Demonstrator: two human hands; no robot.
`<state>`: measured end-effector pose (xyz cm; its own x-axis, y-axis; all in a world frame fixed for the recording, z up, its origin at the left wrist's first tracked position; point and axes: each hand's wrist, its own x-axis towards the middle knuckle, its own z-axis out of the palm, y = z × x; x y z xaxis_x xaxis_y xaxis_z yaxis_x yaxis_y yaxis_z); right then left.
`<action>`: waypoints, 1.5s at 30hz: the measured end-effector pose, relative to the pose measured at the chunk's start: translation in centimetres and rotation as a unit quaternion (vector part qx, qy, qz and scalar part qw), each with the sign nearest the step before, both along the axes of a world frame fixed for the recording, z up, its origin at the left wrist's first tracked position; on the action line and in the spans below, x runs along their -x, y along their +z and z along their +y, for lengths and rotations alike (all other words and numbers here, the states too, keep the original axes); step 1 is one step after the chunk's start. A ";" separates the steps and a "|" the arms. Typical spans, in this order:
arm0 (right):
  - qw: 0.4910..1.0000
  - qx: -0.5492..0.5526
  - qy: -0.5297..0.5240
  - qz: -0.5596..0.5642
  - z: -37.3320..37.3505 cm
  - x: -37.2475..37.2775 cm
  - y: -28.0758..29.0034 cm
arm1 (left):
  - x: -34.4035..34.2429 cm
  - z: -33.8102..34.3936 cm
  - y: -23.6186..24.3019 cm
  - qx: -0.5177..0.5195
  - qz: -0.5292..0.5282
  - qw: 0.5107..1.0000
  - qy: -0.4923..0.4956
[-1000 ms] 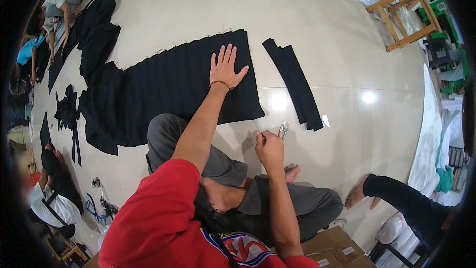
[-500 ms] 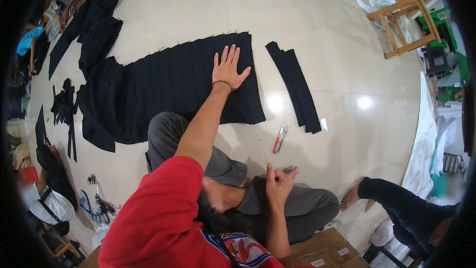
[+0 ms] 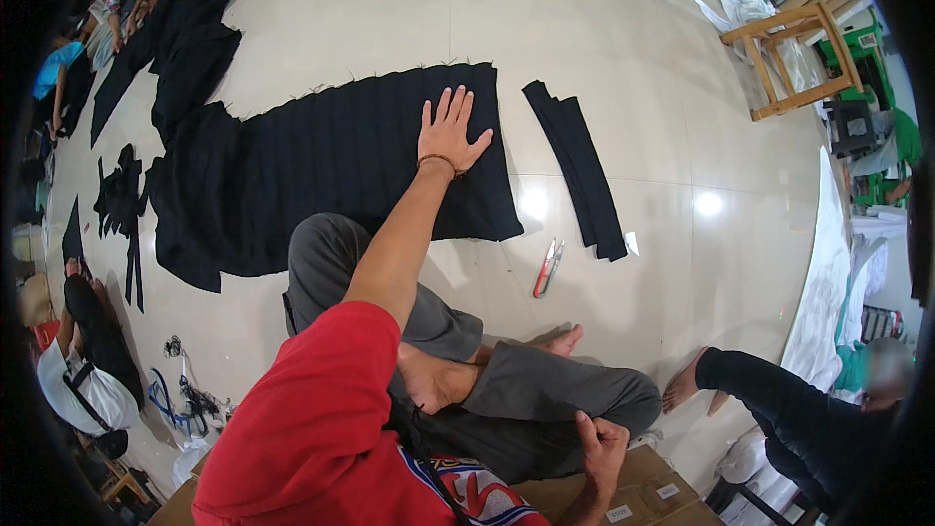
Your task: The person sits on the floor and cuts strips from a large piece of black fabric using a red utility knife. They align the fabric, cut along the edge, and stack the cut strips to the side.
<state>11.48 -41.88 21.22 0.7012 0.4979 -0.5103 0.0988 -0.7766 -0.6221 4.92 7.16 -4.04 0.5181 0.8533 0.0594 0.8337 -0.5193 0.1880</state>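
A wide piece of black fabric (image 3: 321, 151) lies on the tiled floor, smooth at its right end and bunched at its left. My left hand (image 3: 450, 136) rests flat on it near the right edge, fingers spread, a beaded bracelet at the wrist. To the right lies a folded black fabric strip (image 3: 579, 175). Red-handled thread snips (image 3: 547, 269) lie on the floor below the fabric's right corner. My right hand (image 3: 606, 446) is beside my right knee, above a cardboard box, its fingers curled closed and nothing visible in them.
More black cloth pieces (image 3: 195, 49) lie at the far left, smaller black scraps (image 3: 121, 195) below them. A wooden stool (image 3: 794, 58) stands at the far right. Another person's leg (image 3: 760, 375) reaches in from the right. The cardboard box (image 3: 648, 492) sits at the lower edge.
My right hand has moved from in front of my shin back toward my right knee, and its pointing finger has drawn in. My left hand stays flat on the fabric.
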 end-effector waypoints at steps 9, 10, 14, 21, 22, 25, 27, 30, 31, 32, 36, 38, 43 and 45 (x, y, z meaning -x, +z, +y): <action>0.865 -0.405 0.173 0.240 10.6 -0.6 -0.9 | 0.0 0.2 0.0 -0.004 -0.003 1.000 -0.002; 0.833 -0.461 0.144 0.270 12.1 -0.2 -2.2 | -0.1 0.1 -0.1 -0.008 -0.005 1.000 -0.003; 0.789 -0.587 0.026 0.179 23.2 0.7 -1.9 | -0.3 0.2 -0.2 -0.008 -0.008 1.000 -0.008; 0.908 0.044 0.306 -0.283 19.8 -7.9 -9.8 | 0.0 0.1 -0.2 -0.012 -0.004 1.000 -0.008; 0.918 0.167 0.318 -0.170 17.7 -8.4 -10.3 | 0.0 -0.2 -0.2 -0.010 -0.003 1.000 -0.007; 0.889 0.157 0.418 0.105 14.8 -6.8 -9.9 | 0.0 0.1 -0.2 -0.016 -0.002 1.000 -0.004; 0.892 0.046 0.355 0.276 15.2 -3.3 -9.2 | 0.1 0.1 -0.5 -0.022 -0.009 1.000 -0.005; 0.863 -0.244 0.173 0.407 17.9 1.2 -9.0 | 0.1 0.2 -0.5 -0.026 -0.007 1.000 -0.005; 0.859 -0.338 0.110 0.369 19.4 2.5 -9.2 | -0.1 0.4 -0.4 -0.024 -0.007 1.000 -0.008; 0.842 -0.425 0.047 0.328 20.8 3.0 -9.4 | -0.2 0.4 -0.4 -0.021 -0.006 1.000 -0.008; 0.882 -0.177 0.270 -0.344 25.7 1.2 -11.3 | 0.4 0.4 -0.6 -0.017 -0.002 1.000 -0.002; 0.869 -0.028 0.317 -0.378 24.8 -0.4 -14.2 | -0.1 0.3 -0.2 -0.014 -0.006 1.000 -0.006; 0.947 -0.026 0.240 -0.213 23.7 -0.9 -14.6 | 0.0 0.1 -0.3 -0.019 -0.008 1.000 -0.003; 0.959 -0.083 0.174 -0.207 22.1 -0.6 -15.6 | -0.1 0.0 -0.1 -0.013 -0.012 1.000 -0.001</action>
<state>12.11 -19.76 5.64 0.6036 0.7887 -0.1171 0.5992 -0.5456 -0.5859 5.03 7.17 -4.16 0.5176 0.8505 0.0938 0.8280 -0.5255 0.1954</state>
